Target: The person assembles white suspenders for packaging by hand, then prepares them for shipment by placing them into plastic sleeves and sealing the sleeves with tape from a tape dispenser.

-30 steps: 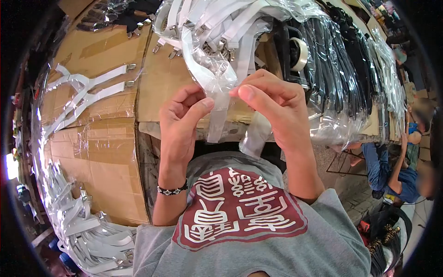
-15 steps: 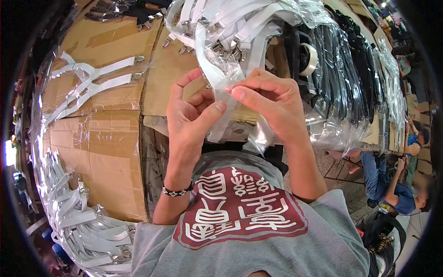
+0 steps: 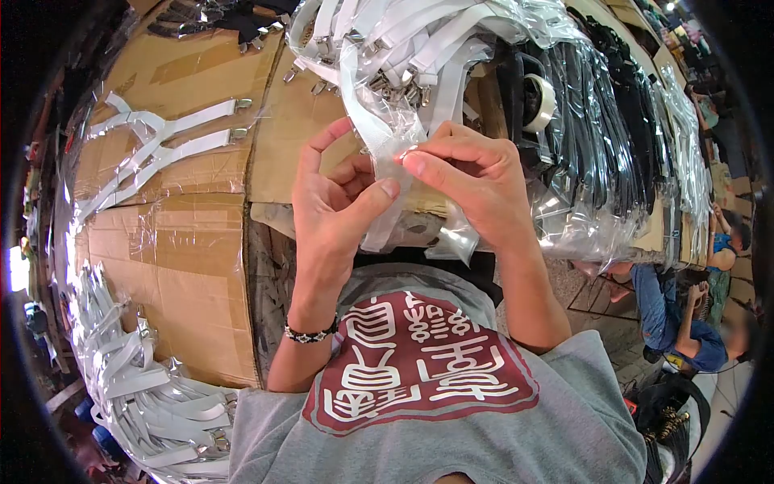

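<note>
One strap (image 3: 368, 125) seems partly inside its bag (image 3: 382, 218), whether sealed cannot be told, near the pile (image 3: 435, 32); right hand (image 3: 488, 185) pinches the bag, left hand's (image 3: 326, 211) fingers are wide.

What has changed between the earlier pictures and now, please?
The left hand has opened, its forefinger spread upward, away from its thumb; whether it released anything is unclear. The right hand still pinches the clear plastic wrapping at the white fabric strap.
</note>
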`<action>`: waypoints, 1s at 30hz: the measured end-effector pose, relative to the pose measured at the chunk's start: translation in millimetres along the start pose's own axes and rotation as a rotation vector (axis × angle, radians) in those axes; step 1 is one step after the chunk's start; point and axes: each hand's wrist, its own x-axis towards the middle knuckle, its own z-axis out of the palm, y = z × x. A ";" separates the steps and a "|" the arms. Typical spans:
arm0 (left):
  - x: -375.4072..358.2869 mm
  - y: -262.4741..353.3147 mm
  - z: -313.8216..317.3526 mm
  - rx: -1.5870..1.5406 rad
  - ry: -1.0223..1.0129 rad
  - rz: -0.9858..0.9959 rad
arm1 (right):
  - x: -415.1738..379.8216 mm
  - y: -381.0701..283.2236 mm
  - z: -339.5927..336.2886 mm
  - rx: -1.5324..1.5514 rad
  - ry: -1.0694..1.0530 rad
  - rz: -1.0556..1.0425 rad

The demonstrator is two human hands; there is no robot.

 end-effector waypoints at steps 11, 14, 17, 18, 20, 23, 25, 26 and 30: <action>0.5 -6.5 2.6 0.035 0.046 0.013 | -4.3 -8.2 1.9 -0.037 0.006 0.030; 1.3 -10.2 2.7 0.048 0.062 0.038 | -5.1 -2.4 2.4 -0.077 0.015 -0.013; 1.7 -11.2 3.7 0.082 0.074 0.059 | -5.3 -0.2 6.4 -0.107 0.045 -0.063; 1.8 -10.8 4.7 0.093 0.076 0.070 | -5.0 -0.4 7.7 -0.113 0.057 -0.079; 1.8 -10.4 5.9 0.112 0.081 0.081 | -4.3 -1.4 8.3 -0.159 0.075 -0.108; 2.2 -9.6 8.4 0.116 0.087 0.083 | -3.8 1.8 11.7 -0.202 0.116 -0.181; 2.3 -7.4 11.3 0.093 0.085 0.082 | -4.1 1.5 11.5 -0.203 0.136 -0.172; 2.0 -8.8 9.7 0.104 0.081 0.083 | -4.5 -1.5 10.3 -0.194 0.142 -0.133; 0.7 -11.9 5.6 0.126 0.075 0.079 | -0.1 4.5 5.7 -0.162 0.141 -0.141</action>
